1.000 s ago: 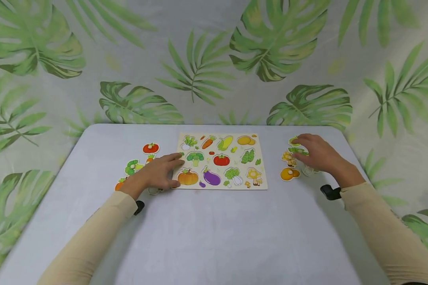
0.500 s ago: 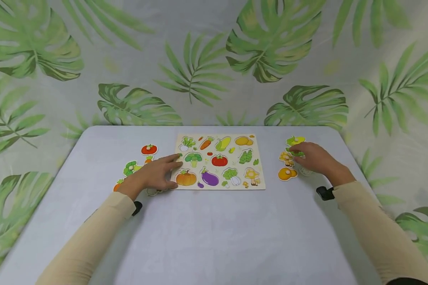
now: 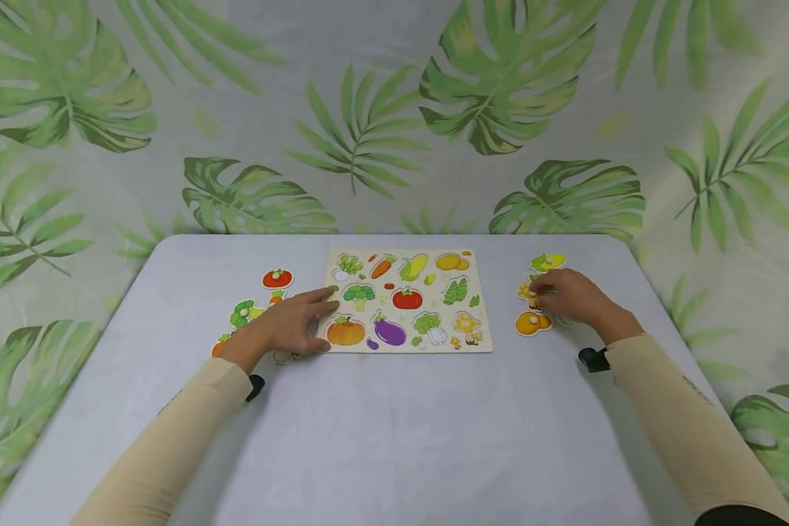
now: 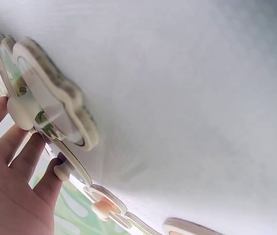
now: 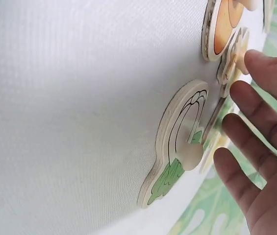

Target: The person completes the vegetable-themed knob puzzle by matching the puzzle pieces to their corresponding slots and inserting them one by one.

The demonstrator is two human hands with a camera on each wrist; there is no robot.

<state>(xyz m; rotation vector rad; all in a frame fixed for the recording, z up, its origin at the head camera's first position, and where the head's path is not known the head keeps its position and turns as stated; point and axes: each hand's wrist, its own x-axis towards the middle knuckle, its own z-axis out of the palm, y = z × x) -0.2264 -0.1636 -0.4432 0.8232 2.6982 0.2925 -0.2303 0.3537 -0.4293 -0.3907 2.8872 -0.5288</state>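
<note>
My left hand (image 3: 292, 321) lies spread at the left edge of a vegetable puzzle board (image 3: 434, 310), fingertips on its rim. Below that hand, the left wrist view shows a pale knobbed piece (image 4: 50, 98) on the cloth. On the right side, my right hand (image 3: 575, 294) reaches over a mushroom puzzle piece (image 3: 524, 291). Its thumb (image 5: 261, 63) is right at that piece's knob, with the index finger a little apart from the thumb. A bok choy piece (image 5: 170, 147) lies below the right fingers. Beside the mushroom are a corn piece (image 3: 549, 262) and a potato piece (image 3: 531, 324).
Left of the board lie a tomato piece (image 3: 277, 279), a broccoli piece (image 3: 242, 314), a carrot piece (image 3: 276, 296) and an orange piece (image 3: 220, 346), partly hidden by the left arm. A white cloth covers the table (image 3: 394, 438); leaf-patterned fabric (image 3: 368, 109) hangs behind it.
My right hand has moved down from the corn piece toward the mushroom piece, its thumb and fingers drawing closer together. The corn piece now shows fully. My left hand stays at the board's edge.
</note>
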